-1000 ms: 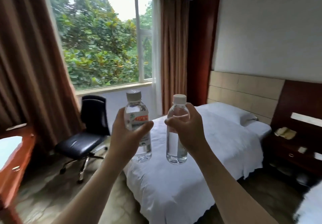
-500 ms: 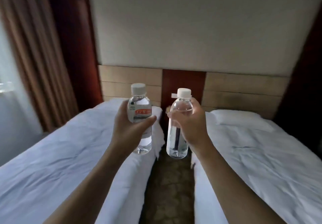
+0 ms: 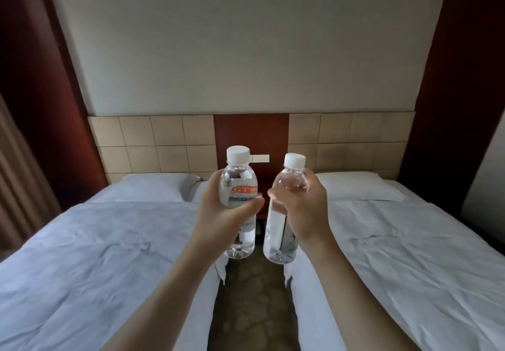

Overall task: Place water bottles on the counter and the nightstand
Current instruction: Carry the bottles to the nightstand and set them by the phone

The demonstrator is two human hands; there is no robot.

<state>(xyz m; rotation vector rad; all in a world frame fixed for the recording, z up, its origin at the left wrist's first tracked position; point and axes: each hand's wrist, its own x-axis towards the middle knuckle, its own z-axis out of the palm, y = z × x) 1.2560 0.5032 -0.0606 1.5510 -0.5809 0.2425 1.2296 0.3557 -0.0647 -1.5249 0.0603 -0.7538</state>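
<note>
Two water bottles are in the air, upright, over the aisle between the beds. The labelled bottle (image 3: 240,200) sits in the left hand (image 3: 218,214), the plain bottle (image 3: 284,211) in the right hand (image 3: 303,208), fingers curled round each middle. This looks like the carrying step; next they must go forward to the nightstand (image 3: 262,186), mostly hidden behind them, and be set down.

Both forearms are bare all the way back from each hand to the bottom of the shot, so no sleeve or cuff shows anywhere. The left hand (image 3: 218,215) has nothing on it, no ring, no glove, and no watch or band just behind it at the wrist. Same deal for the right hand (image 3: 304,208): plain fingers, bare wrist, short nails from what shows.
</note>
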